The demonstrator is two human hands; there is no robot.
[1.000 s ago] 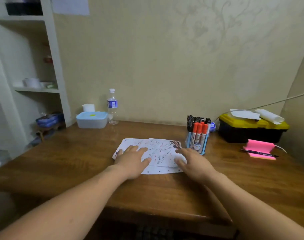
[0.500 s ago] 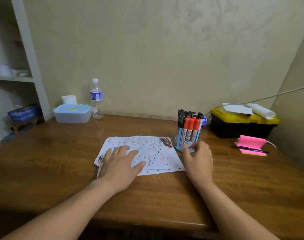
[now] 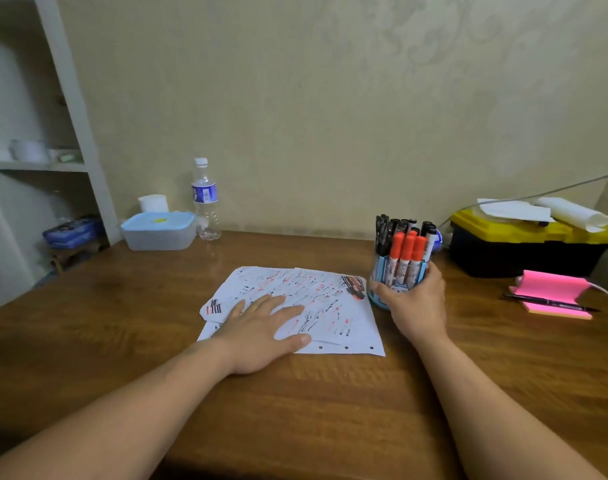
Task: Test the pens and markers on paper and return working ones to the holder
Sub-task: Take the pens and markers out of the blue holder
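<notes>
Your left hand [image 3: 261, 327] lies flat, fingers straight and spread, on the paper [image 3: 330, 306] at the centre of the frame. At least two sheets overlap there, covered in short red and black strokes, and the lower edge of the bottom sheet has three punch holes.

Just right of the paper, your right hand [image 3: 416, 306] grips the one blue holder [image 3: 397, 284], thumb on its left side and fingers curled round its right. The holder stands on the wooden table [image 3: 330, 410]. In it, three orange-capped markers [image 3: 407, 247] stand at the front. The black-capped markers [image 3: 387, 230] behind are packed too tightly to count.

At far right, one black pen [image 3: 551, 303] lies on one pink sticky-note pad [image 3: 551, 289], in front of one yellow-lidded toolbox [image 3: 531, 251]. At upper left stand one water bottle [image 3: 205, 202] and one blue-lidded container [image 3: 158, 232].
</notes>
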